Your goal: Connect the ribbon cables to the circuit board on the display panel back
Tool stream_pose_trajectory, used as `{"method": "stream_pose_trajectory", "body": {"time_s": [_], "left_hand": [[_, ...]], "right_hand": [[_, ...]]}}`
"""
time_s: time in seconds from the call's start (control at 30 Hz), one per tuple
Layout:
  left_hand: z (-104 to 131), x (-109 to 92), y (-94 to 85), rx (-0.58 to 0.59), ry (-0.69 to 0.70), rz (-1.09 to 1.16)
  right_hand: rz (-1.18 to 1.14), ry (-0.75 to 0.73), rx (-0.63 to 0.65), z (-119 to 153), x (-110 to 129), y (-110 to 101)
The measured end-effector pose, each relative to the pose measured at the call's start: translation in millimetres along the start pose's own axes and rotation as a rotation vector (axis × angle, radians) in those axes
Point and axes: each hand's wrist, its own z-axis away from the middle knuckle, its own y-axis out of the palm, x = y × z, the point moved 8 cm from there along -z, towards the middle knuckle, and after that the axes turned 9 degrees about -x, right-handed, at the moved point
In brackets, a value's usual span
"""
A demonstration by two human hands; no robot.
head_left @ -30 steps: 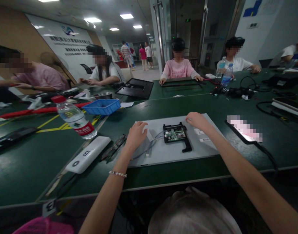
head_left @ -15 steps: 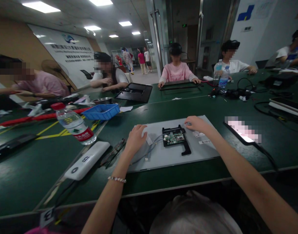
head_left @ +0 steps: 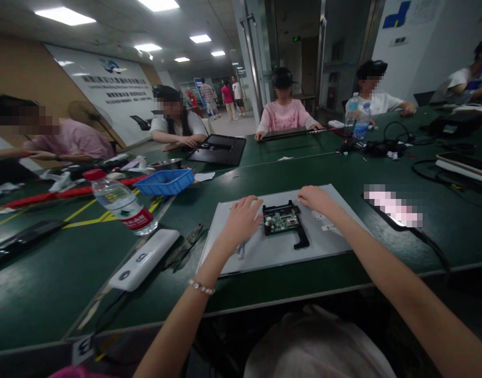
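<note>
Head view, only one: circuit board (head_left: pixel 279 223) sits face up in a black bracket (head_left: pixel 302 240), on a pale panel (head_left: pixel 272 255) near the front of the bench (head_left: pixel 241 181), between both hands.

Left hand (head_left: pixel 244 218): palm down over the panel, just left of the board, fingers bent and close together. Underside hidden, can't tell if it's holding anything. Right hand (head_left: pixel 314 197): curled narrow by the panel's far edge, just past the bracket's upper right corner. Tips hidden, can't tell there either.

Risks, my read:
- Cables (head_left: pixel 241 251) poke out below the left hand; where they end is covered. Drag that hand sideways with one caught and a connector could get yanked.
- Board is bare. A stray fingertip could bend a part or put static into it.
- Can't see what fixes the bracket. If it's loose, a nudge could slide it and scratch the panel.
- Bracelet (head_left: pixel 201 286) on the left wrist could snag the panel's near edge.
- Bottle (head_left: pixel 125 203) stands just behind the power bank (head_left: pixel 144 261); a wide left swing could knock one into the other.
</note>
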Motion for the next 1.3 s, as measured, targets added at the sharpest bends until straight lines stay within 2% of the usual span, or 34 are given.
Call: {"method": "stream_pose_trajectory", "body": {"time_s": [0.1,0.23,0.37,0.47,0.57,0.77,0.97,1.3], "left_hand": [[-23,-30,-4.4,0.027,0.085,0.05],[-41,-42,-1.6,-0.006,0.086,0.088],[-34,-35,19.1,-0.024,0.055,0.124],[-24,-21,36.0,-0.01,0.015,0.136],[-17,-9,44.9,0.007,-0.036,0.153],[-16,-14,47.1,0.05,-0.023,0.182],[-15,-18,50.6,0.084,-0.029,0.172],[-15,-11,48.4,0.042,-0.052,0.14]], "right_hand": [[-0.012,-0.023,0.019,1,2,0],[-0.004,-0.049,0.04,1,3,0],[0.031,-0.039,0.027,1,2,2],[0.042,-0.044,0.002,1,2,2],[0.039,-0.042,-0.008,2,2,3],[0.042,-0.024,-0.006,1,2,1],[-0.039,-0.015,0.055,4,0,-3],[-0.013,-0.066,0.008,2,-2,2]]}}
